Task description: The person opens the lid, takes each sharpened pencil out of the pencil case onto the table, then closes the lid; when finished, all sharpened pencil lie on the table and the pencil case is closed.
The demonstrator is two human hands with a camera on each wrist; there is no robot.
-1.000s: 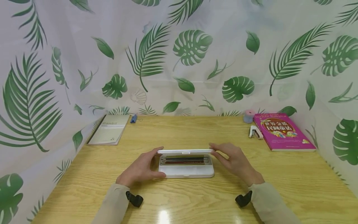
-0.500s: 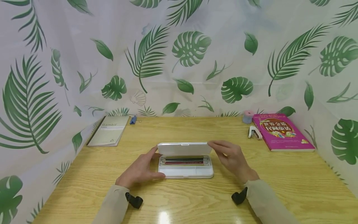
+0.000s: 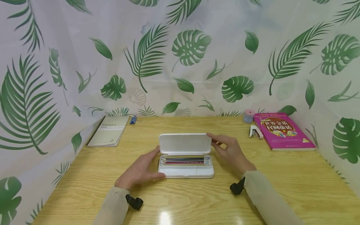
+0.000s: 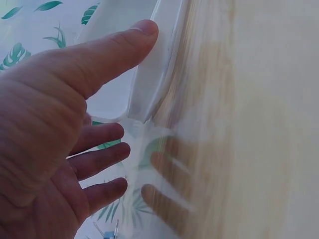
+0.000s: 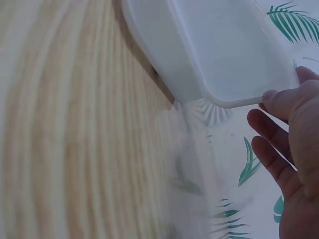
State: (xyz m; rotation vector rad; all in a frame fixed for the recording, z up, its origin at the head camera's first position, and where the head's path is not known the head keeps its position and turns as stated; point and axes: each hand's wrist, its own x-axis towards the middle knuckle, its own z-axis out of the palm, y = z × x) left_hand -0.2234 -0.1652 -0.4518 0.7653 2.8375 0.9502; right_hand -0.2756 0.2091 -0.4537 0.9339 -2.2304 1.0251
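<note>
One white pencil case [image 3: 175, 171] saw at ctr of head view, lying on wood-grain table [image 3: 185, 200]. Noted its lid [image 3: 185, 143] raised approx. upright along rear edge, inner face toward cam. Saw several pencils [image 3: 184, 161] lying lengthwise in rear compartment, plus a front strip w/ thin divider toward frame R.

Found L hand [image 3: 139, 170] left of ctr at case's L end, neither clenched nor pinching: spread, digits mostly straight, thumb resting on front L corner. In L wrist view, saw lower two fingertips clear of case; couldn't tell index contact. Found R hand [image 3: 231, 152] right of ctr, grasping lid's upper R corner betw. thumb & index; confirmed same in R wrist view, w/ two other fingers off lid. Saw black device [image 3: 135, 202] on ea. wrist, beige sleeves [image 3: 113, 204] at bottom.

Upper L of table, spotted notebook [image 3: 108, 131] marked "Gambit", w/ blue binder clip [image 3: 133, 120] just beside. Upper R, spotted magenta book [image 3: 284, 131], small white stapler [image 3: 255, 132] by its L edge, pink-&-blue spool [image 3: 248, 116] nr its top L corner. Noted leaf-print sheet [image 3: 194, 73] behind, across top half.
</note>
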